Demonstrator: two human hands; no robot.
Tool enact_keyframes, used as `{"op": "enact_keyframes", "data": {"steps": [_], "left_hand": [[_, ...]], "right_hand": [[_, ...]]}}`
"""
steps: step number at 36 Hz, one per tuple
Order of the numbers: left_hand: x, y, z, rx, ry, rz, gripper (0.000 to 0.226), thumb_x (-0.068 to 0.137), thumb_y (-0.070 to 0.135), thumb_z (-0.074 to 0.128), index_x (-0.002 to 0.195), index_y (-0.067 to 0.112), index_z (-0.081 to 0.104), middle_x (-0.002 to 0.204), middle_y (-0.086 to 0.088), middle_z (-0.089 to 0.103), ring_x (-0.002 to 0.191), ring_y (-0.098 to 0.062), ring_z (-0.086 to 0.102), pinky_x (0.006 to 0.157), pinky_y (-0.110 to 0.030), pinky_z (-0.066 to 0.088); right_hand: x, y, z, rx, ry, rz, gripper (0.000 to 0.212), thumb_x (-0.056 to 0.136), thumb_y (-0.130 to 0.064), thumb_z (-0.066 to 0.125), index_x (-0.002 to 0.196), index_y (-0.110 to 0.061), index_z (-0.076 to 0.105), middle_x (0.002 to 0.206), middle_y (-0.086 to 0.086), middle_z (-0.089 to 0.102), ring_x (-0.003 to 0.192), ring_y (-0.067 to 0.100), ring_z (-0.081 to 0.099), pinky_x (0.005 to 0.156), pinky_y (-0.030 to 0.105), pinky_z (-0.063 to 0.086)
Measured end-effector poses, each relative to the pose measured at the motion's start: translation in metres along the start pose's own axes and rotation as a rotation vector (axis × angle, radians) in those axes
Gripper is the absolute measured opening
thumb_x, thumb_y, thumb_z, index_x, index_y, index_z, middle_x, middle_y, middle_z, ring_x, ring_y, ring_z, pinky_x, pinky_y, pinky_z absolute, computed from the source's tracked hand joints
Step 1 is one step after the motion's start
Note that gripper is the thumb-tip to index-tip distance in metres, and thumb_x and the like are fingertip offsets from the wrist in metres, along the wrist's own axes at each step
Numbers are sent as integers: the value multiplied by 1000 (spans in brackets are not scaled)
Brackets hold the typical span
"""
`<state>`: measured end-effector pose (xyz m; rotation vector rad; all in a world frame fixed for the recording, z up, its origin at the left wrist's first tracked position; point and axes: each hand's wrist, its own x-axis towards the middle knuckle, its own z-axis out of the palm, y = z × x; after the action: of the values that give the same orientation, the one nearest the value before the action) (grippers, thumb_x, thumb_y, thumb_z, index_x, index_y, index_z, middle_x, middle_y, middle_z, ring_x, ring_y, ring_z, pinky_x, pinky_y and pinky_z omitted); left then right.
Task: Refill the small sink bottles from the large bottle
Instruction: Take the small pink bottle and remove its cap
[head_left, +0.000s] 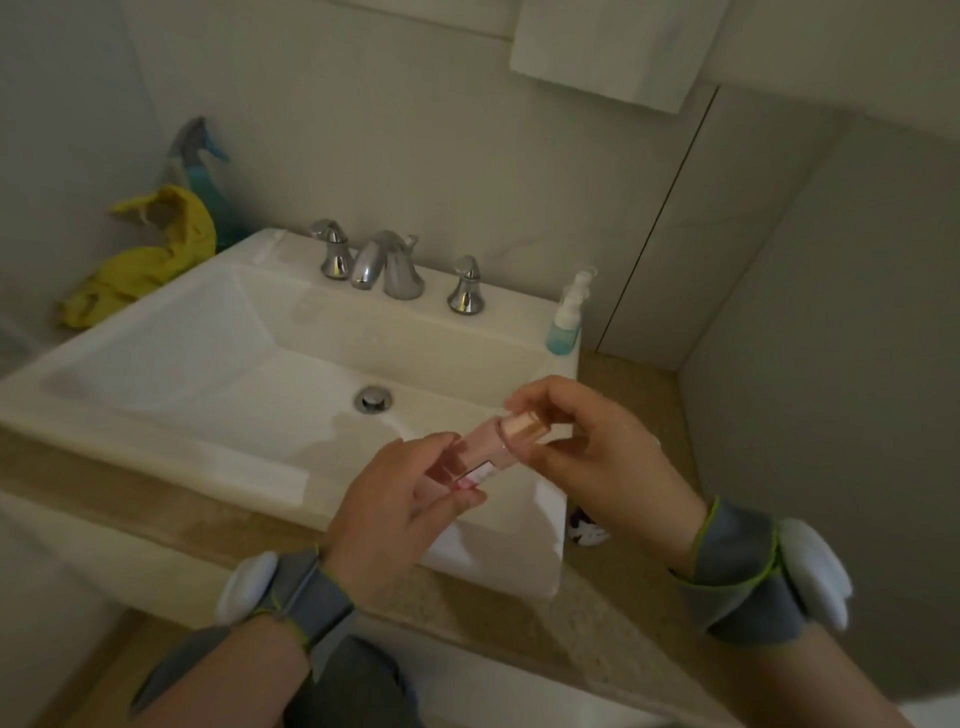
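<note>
A small pink bottle (480, 452) is held tilted over the front right part of the white sink (171, 364). My left hand (400, 499) grips its body from below. My right hand (587, 447) pinches its rose-gold cap (524, 428) with fingers and thumb. A small clear pump bottle with blue liquid (566, 322) stands on the sink's back right corner. No large bottle shows apart from a blue spray bottle (200, 161) at the back left.
A chrome faucet (382, 265) with two handles stands at the back of the sink, its drain (372, 399) in the basin. A yellow cloth (150, 254) lies at the left. A beige counter (498, 618) runs under the sink; walls close in on the right.
</note>
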<state>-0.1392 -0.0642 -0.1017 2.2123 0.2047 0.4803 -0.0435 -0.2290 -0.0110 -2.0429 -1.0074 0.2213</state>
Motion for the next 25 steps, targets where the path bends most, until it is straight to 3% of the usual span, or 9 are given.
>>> {"op": "enact_keyframes", "data": {"steps": [3,8,10,12,15,18,20,22,25], "left_hand": [[-1,1,2,-11,28,45,54,74,62,53,118,31,53,103,38,55,97,6,53,96,-40,46],[1,2,3,34,50,115,52,77,57,52,117,24,56,108,50,43,94,25,42,94,-42,42],[1,2,3,41,57,126,52,77,57,52,117,23,56,107,50,43,94,25,42,92,-41,42],[1,1,2,33,72,127,53,76,56,52,117,23,56,106,51,43,94,26,41,91,-39,42],[1,2,2,49,72,125,54,76,57,51,117,23,57,102,47,47,92,24,41,91,-38,42],[1,5,2,60,82,140,55,76,56,51,117,19,59,88,37,48,89,17,43,89,-40,42],[3,5,3,84,66,145,55,77,57,49,116,20,58,90,36,47,91,19,43,91,-39,41],[4,1,3,114,52,142,53,78,58,49,117,23,57,94,34,49,90,14,44,96,-38,39],[3,-3,4,105,52,129,52,78,59,49,117,26,56,97,33,52,93,14,46,100,-30,33]], "right_hand": [[-2,-1,0,15,-34,139,62,72,-47,72,128,-34,48,116,-14,51,101,3,57,80,24,55],[-1,0,-1,-183,133,108,33,82,-58,54,86,-26,60,74,-4,65,67,9,62,65,36,54],[0,3,-3,-189,63,58,14,85,-40,60,95,-30,60,85,-9,64,77,4,61,67,31,54],[0,3,-6,-115,-35,56,37,83,-30,64,118,-34,53,110,-12,57,97,-2,56,73,23,54],[-2,1,-7,-76,-21,131,62,77,-52,64,132,-34,43,119,-13,51,100,-1,56,74,20,54],[-2,0,-6,-185,49,157,61,69,-75,46,102,-26,60,87,-8,65,70,5,63,68,33,56],[-2,2,-5,-184,52,127,34,82,-55,54,91,-24,62,79,-4,66,65,8,63,65,33,57],[-3,1,-8,-138,-21,90,25,83,-32,65,107,-31,58,101,-7,63,84,2,61,70,18,54],[-5,2,-11,-79,-99,166,67,75,-47,70,133,-38,38,125,-14,46,104,-2,53,71,7,49]]}}
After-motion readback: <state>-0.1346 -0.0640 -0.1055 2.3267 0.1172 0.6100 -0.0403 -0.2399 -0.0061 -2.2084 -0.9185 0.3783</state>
